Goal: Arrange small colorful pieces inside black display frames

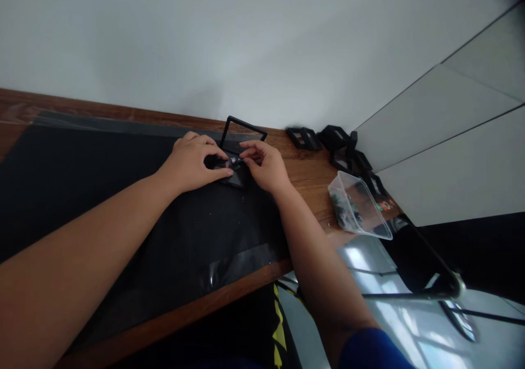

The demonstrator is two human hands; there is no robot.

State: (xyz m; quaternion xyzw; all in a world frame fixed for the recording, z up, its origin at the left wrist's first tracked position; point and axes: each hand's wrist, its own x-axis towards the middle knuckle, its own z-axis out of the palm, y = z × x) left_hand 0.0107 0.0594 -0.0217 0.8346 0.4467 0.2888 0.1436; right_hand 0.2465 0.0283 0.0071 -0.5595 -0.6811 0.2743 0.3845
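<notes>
A small black hinged case (pixel 235 181) lies on the black mat, its frame-like lid (pixel 247 123) standing up at the back. My left hand (pixel 192 162) grips the case from the left, thumb along the near side and fingers curled over the far side. From the right, my right hand (pixel 264 165) pinches a tiny greenish piece (pixel 240 160) over the case, close to the left fingertips. Beside it a small pale, shiny bit (pixel 233 160) shows inside the case. The exact kind of these bits is too small to make out.
A clear plastic tub (pixel 361 205) with small greenish pieces stands at the table's right end. Several black frame-like cases (pixel 334 138) lie along the wall. Small coloured bits (pixel 385 205) sit behind the tub. The table's front edge (pixel 241 279) runs below my arms.
</notes>
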